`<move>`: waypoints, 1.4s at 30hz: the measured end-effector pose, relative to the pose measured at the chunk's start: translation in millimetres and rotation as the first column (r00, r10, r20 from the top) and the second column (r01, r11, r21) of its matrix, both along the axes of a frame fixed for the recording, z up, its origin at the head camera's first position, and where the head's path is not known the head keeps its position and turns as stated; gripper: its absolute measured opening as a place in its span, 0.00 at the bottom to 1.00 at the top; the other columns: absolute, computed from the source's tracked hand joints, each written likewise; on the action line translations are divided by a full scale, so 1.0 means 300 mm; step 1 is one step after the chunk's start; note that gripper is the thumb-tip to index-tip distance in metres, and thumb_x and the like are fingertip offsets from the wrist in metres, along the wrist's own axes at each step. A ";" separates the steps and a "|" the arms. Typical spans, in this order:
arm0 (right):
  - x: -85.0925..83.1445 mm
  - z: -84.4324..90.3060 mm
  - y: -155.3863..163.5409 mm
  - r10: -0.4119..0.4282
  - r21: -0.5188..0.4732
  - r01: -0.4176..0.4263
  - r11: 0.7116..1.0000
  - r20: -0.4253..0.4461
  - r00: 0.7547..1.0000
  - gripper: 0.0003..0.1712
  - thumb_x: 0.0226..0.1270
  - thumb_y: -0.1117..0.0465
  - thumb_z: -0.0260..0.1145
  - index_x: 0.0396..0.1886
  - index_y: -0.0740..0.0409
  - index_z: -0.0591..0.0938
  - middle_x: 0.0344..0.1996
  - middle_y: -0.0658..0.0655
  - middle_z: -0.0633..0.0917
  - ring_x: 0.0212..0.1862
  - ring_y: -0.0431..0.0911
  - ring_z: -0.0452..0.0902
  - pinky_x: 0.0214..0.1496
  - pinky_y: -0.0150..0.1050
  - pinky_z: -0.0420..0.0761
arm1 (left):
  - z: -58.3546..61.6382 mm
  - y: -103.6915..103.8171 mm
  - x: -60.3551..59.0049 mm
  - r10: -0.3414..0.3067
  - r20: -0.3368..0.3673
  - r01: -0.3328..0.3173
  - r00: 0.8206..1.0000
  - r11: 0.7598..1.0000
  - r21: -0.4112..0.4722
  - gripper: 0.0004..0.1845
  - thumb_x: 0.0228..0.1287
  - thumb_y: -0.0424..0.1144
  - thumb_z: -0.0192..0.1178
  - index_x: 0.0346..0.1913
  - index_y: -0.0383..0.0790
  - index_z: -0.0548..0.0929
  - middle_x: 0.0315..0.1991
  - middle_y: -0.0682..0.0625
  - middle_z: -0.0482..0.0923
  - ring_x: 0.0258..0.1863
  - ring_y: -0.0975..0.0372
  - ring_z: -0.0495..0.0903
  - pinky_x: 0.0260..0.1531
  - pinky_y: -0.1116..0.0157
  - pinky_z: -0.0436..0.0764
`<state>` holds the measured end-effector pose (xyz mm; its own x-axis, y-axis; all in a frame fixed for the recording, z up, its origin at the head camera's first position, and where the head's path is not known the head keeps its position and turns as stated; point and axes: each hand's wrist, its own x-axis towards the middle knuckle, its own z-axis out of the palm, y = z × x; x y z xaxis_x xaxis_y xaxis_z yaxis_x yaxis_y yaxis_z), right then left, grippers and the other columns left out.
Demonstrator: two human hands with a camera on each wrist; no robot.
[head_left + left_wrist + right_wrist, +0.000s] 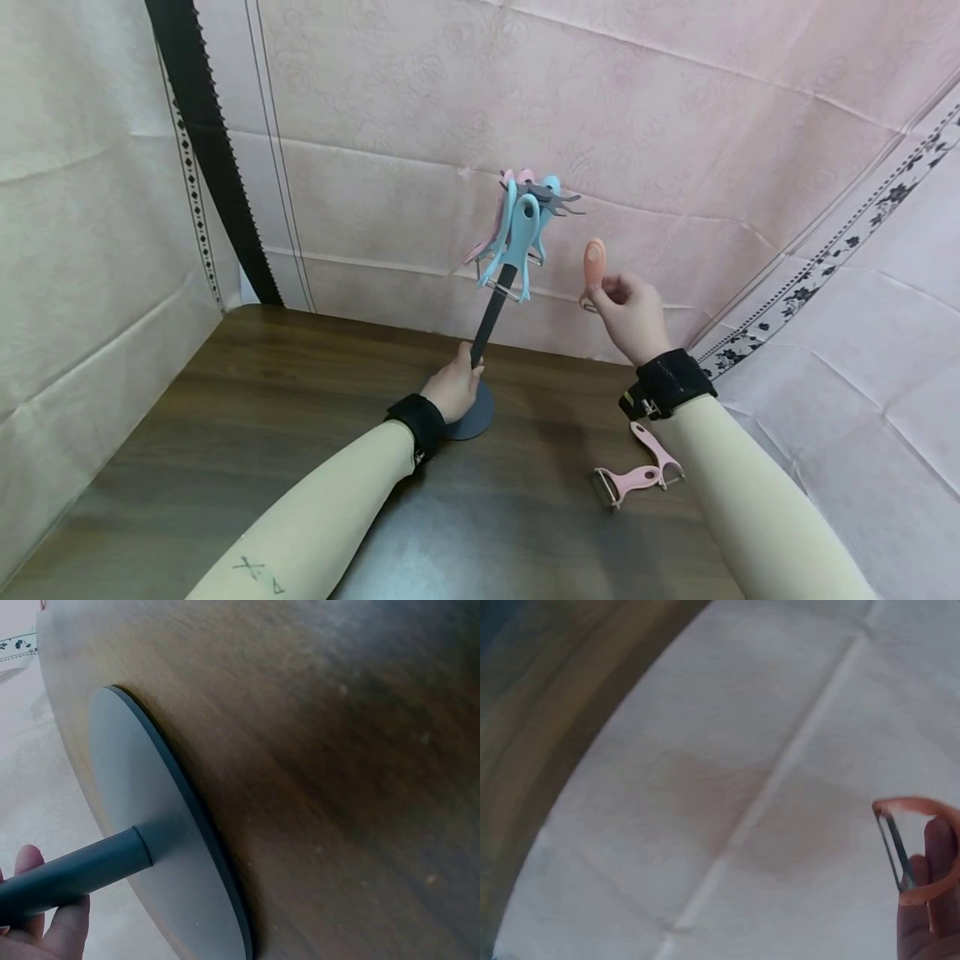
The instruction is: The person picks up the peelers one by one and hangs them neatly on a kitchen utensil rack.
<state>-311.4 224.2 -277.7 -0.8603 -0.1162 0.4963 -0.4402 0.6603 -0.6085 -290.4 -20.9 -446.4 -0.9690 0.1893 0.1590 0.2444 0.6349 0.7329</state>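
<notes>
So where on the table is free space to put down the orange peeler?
The table is bare on its left side, from the stand and left hand to the left wall. Bare wood also lies between the stand's base and the pink peelers. Near the right forearm it is crowded.

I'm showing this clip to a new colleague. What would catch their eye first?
Probably the grey stand mid-table, its top crowded with hanging blue and pink peelers, the left hand gripping its pole. Next, the orange peeler the right hand holds up beside it, and two pink peelers lying on the table.
</notes>
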 end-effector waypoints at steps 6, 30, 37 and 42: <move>0.006 0.051 -0.037 -0.014 -0.060 0.014 0.998 -0.004 1.000 0.13 0.70 0.52 0.61 0.39 0.58 0.81 0.34 0.56 0.87 0.35 0.44 0.81 0.34 0.33 0.72 | -0.003 0.002 0.000 0.007 -0.013 -0.007 1.000 1.000 -0.012 0.16 0.78 0.43 0.44 0.60 0.38 0.61 0.55 0.44 0.77 0.40 0.58 0.81 0.30 0.62 0.76; 0.024 0.191 -0.186 -0.074 -0.108 0.059 0.992 -0.137 0.988 0.10 0.68 0.56 0.61 0.44 0.56 0.80 0.33 0.50 0.85 0.35 0.39 0.80 0.38 0.33 0.76 | 0.000 -0.002 -0.003 0.003 -0.006 -0.003 1.000 1.000 0.001 0.15 0.78 0.42 0.44 0.59 0.38 0.61 0.53 0.43 0.78 0.41 0.57 0.81 0.35 0.59 0.78; 0.027 0.191 -0.199 -0.085 -0.088 0.071 0.994 -0.158 0.984 0.12 0.67 0.55 0.62 0.44 0.58 0.81 0.36 0.51 0.84 0.37 0.39 0.79 0.41 0.33 0.76 | -0.002 -0.001 -0.005 -0.003 -0.001 0.003 1.000 1.000 0.008 0.16 0.78 0.42 0.44 0.61 0.38 0.61 0.55 0.44 0.78 0.39 0.59 0.80 0.32 0.61 0.76; 0.032 0.184 -0.202 -0.089 -0.078 0.077 0.994 -0.166 0.982 0.11 0.67 0.56 0.62 0.43 0.58 0.82 0.35 0.51 0.84 0.36 0.39 0.78 0.40 0.33 0.75 | 0.000 0.001 -0.004 -0.008 0.007 0.008 1.000 1.000 0.012 0.17 0.78 0.42 0.43 0.61 0.38 0.60 0.56 0.44 0.77 0.40 0.59 0.80 0.32 0.61 0.76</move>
